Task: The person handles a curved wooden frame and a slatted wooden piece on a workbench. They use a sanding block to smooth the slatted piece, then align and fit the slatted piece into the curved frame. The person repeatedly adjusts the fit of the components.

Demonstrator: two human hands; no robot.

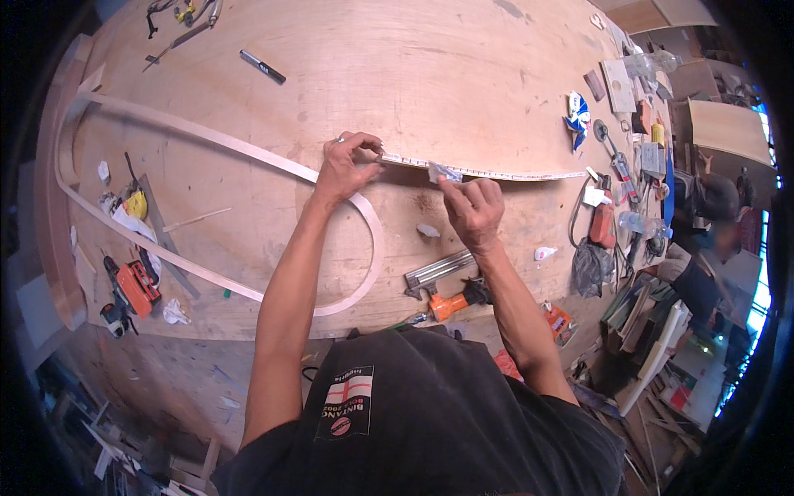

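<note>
My left hand [343, 169] is closed, thumb and forefinger pinching the left end of a long thin white strip with dark marks [513, 175]. The strip runs rightward over the workbench [413, 74] in a slight curve, a shadow below it. Between the thumb and fingers of my closed right hand [475, 211] is a small greyish folded piece [445, 173], pressed against the strip. What the piece is made of cannot be told. Beside my left wrist and partly behind my forearm lies a pale bent band [376, 240], rounded at its right end.
An orange nail gun [447, 306] lies near the front edge. At left are an orange power tool [136, 285] and a metal ruler [161, 215]; a black marker [263, 66] lies farther back. Tools and a blue-white wrapper [577, 120] crowd the right. Another person [715, 198] is beyond.
</note>
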